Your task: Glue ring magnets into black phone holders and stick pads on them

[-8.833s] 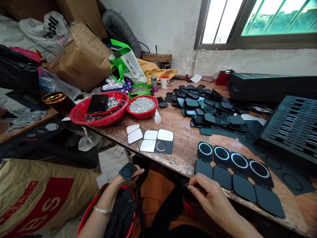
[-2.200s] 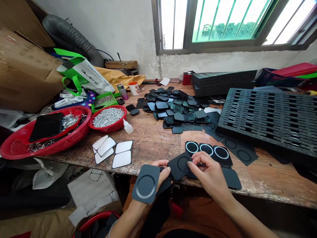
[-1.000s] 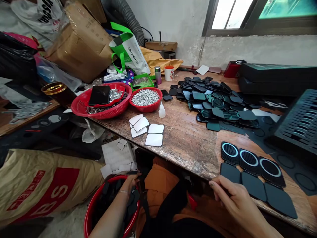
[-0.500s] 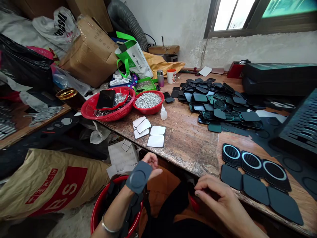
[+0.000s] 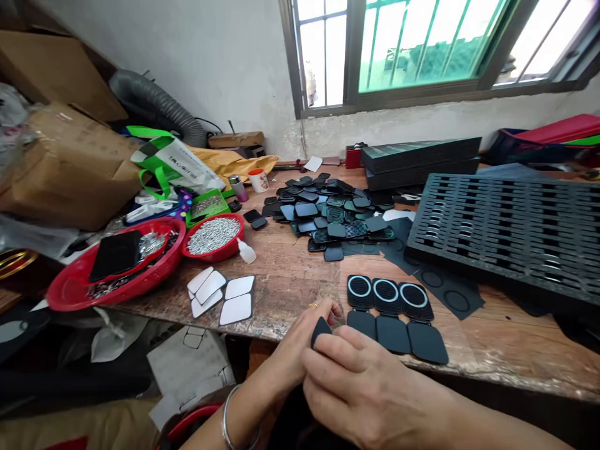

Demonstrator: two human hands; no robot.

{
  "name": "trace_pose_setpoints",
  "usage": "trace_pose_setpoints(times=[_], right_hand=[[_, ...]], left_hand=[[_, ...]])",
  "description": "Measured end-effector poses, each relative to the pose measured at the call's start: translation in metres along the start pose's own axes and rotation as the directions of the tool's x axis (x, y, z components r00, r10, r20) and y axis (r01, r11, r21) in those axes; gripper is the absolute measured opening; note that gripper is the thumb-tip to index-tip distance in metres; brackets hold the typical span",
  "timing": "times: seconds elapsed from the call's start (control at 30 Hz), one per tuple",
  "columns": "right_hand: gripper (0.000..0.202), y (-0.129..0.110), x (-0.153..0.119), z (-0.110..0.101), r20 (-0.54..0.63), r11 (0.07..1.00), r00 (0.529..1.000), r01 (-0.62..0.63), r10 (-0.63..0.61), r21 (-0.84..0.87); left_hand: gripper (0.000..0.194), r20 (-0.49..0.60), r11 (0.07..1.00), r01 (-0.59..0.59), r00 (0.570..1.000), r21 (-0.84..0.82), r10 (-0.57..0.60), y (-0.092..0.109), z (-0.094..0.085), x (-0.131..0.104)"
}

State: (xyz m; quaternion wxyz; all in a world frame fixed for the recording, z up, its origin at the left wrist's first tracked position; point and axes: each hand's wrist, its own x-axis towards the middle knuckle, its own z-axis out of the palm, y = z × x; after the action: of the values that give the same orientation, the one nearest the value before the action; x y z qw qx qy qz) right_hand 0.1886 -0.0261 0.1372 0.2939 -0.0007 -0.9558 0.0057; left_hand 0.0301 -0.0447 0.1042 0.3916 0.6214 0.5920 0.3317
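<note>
My left hand (image 5: 300, 340) and my right hand (image 5: 363, 390) are pressed together over the table's front edge, both gripping one dark grey rounded pad (image 5: 320, 330); only its top corner shows between the fingers. Just to the right on the wooden table (image 5: 300, 281) lie three ring-faced black cases (image 5: 387, 294), each opened flat with its dark flap (image 5: 394, 332) toward me. A pile of similar black parts (image 5: 328, 206) sits farther back.
White backing sheets (image 5: 220, 294) lie at the left front. Behind them stand a small glue bottle (image 5: 246, 251), a red bowl of screws (image 5: 213, 236) and a larger red basket (image 5: 112, 269). A black slotted tray (image 5: 506, 228) fills the right. Boxes and bags crowd the left.
My left hand has come up from the red tub on the floor with the grey pad and met my right hand at the table edge. My view has swung right and up.
</note>
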Motion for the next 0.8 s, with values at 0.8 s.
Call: trace_pose_setpoints(times=[0.8], right_hand=[[0.028,0.100,-0.118,0.003,0.249,-0.246,-0.032,-0.317,0.968,0.916]], left_hand=[[0.068,-0.062,0.977,0.126,0.991,0.171,-0.117,-0.028,0.065,0.063]])
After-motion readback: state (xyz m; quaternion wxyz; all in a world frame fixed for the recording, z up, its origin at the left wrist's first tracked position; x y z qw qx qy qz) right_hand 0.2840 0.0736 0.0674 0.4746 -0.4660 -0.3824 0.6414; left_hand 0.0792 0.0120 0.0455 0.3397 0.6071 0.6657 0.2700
